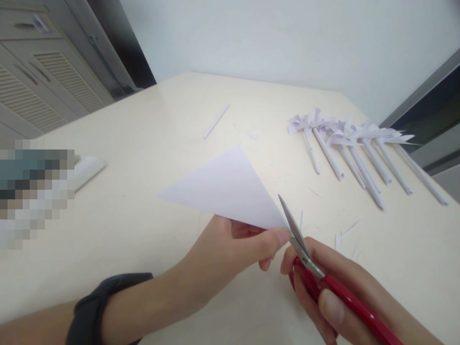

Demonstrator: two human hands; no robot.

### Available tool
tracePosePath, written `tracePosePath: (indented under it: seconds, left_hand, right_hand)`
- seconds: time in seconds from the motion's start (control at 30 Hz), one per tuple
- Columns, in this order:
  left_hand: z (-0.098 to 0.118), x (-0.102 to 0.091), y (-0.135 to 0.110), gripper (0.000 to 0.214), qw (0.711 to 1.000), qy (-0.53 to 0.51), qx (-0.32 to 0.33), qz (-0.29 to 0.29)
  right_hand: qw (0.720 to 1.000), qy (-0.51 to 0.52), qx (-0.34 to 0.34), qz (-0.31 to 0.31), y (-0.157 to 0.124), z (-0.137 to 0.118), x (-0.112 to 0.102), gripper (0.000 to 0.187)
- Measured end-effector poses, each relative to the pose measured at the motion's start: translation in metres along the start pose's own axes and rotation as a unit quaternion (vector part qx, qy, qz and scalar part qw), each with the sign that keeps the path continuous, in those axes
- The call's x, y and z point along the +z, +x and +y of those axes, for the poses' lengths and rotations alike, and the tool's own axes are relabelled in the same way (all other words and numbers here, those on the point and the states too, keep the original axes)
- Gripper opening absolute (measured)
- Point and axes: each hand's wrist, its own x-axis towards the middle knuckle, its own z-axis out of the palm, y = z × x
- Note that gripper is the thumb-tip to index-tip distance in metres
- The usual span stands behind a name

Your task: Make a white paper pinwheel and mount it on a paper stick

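Observation:
My left hand (233, 249) pinches a folded white paper triangle (226, 187) at its near corner and holds it above the table. A black band sits on that wrist. My right hand (330, 297) grips red-handled scissors (316, 273). Their metal blades point up and left, and the tips touch the triangle's right corner beside my left thumb.
A row of several rolled white paper sticks with paper blades on top (355, 143) lies at the right of the cream table (143, 143). One loose paper roll (216, 120) lies further back. Small paper scraps (345, 235) lie near the scissors. A cabinet (43, 72) stands at the left.

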Motion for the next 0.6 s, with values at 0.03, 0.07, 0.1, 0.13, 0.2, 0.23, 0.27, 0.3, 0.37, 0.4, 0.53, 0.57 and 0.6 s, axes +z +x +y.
tracePosePath:
  seconds: [0.03,0.07,0.1,0.13,0.2,0.23,0.27,0.3,0.37,0.4,0.53,0.57,0.6]
  left_hand:
    - [0.0,0.0,0.0,0.02,1.0,0.002,0.001,0.002]
    - [-0.001,0.0,0.0,0.02,1.0,0.003,0.0,0.003]
    - [-0.001,0.0,0.0,0.019,1.0,0.002,0.0,0.005]
    - [-0.001,0.001,0.0,0.019,1.0,0.001,-0.001,0.006]
    - [-0.001,0.001,-0.001,0.018,1.0,0.001,-0.003,0.007]
    - [-0.001,0.001,-0.001,0.019,1.0,0.001,-0.003,0.008]
    - [-0.001,0.0,-0.001,0.019,1.0,0.001,-0.003,0.008]
    - [-0.001,0.0,-0.001,0.019,1.0,0.002,-0.003,0.007]
    - [-0.001,0.0,-0.002,0.02,1.0,-0.001,-0.004,0.004]
    - [-0.001,0.0,-0.002,0.02,1.0,-0.004,-0.006,0.004]
    - [0.0,0.0,-0.002,0.02,1.0,-0.013,-0.011,0.003]
    - [0.0,0.0,-0.002,0.02,1.0,-0.01,-0.012,0.001]
    - [0.0,0.0,-0.002,0.02,1.0,-0.006,-0.012,-0.001]
  right_hand:
    - [1.0,-0.004,0.001,0.002,-0.001,-0.001,0.001,0.039]
    - [1.0,-0.006,0.003,0.001,-0.002,-0.003,0.002,0.037]
    - [1.0,-0.007,0.004,-0.004,-0.002,-0.004,0.003,0.034]
    - [1.0,-0.009,0.004,-0.008,-0.002,-0.006,0.003,0.033]
    - [1.0,-0.009,0.002,-0.024,0.001,-0.009,0.002,0.032]
    - [0.999,-0.013,0.003,-0.038,0.003,-0.011,0.001,0.03]
    - [0.998,-0.021,0.006,-0.053,0.004,-0.014,0.0,0.029]
    - [0.997,-0.033,0.015,-0.063,0.006,-0.016,-0.001,0.025]
    - [0.995,-0.055,0.035,-0.071,0.008,-0.02,-0.003,0.021]
    - [0.995,-0.06,0.043,-0.071,0.008,-0.021,-0.003,0.021]
    - [0.996,-0.04,0.045,-0.063,0.004,-0.017,0.0,0.022]
    - [0.997,-0.03,0.044,-0.059,0.002,-0.015,0.001,0.023]
    - [0.997,-0.022,0.042,-0.054,0.001,-0.013,0.002,0.025]
